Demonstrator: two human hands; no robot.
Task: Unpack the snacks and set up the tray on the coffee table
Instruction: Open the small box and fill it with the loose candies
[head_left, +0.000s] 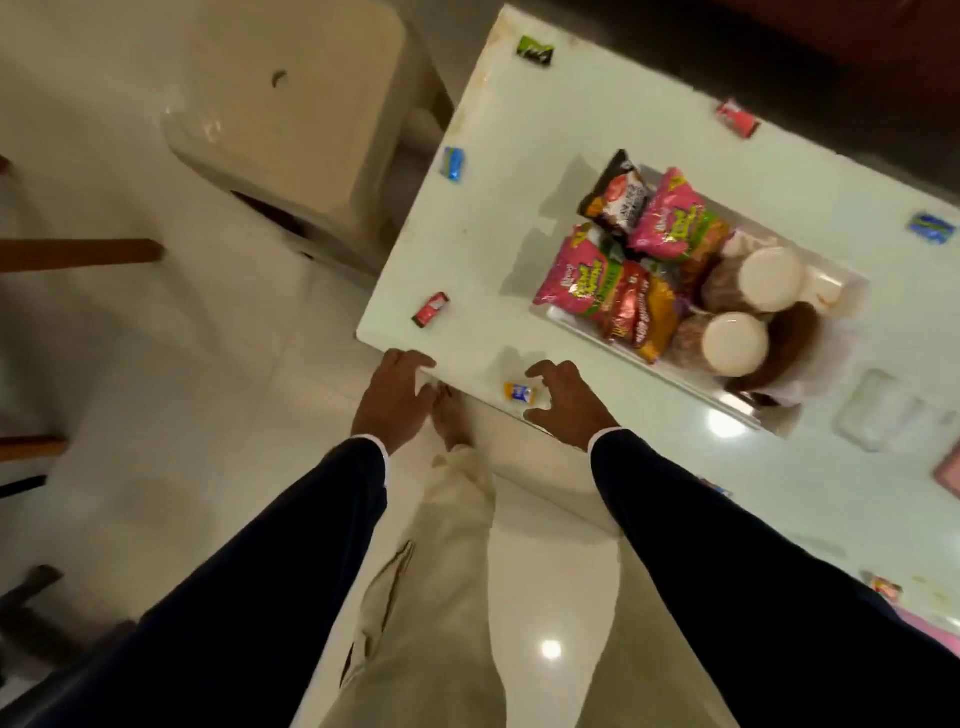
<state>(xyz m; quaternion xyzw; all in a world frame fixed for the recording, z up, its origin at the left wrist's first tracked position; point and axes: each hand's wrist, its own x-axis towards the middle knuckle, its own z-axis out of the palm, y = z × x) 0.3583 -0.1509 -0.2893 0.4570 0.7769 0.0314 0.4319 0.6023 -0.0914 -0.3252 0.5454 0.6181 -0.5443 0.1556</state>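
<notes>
- The tray sits on the white coffee table and is the landmark here; it is packed with two pink snack bags, a dark chip bag, an orange-red bag and two jars with pale lids.
- Small wrapped candies lie on the tabletop around the tray: a green one and a red one beyond it, a blue one to its left, another red one near the table's close corner.
- A yellow-and-blue candy lies between the tray and the table's near edge.
- The right hand hovers just beside that candy, fingers curved and spread, gripping nothing.
- The left hand reaches the table's corner, left of the tray, fingers loosely spread.
</notes>
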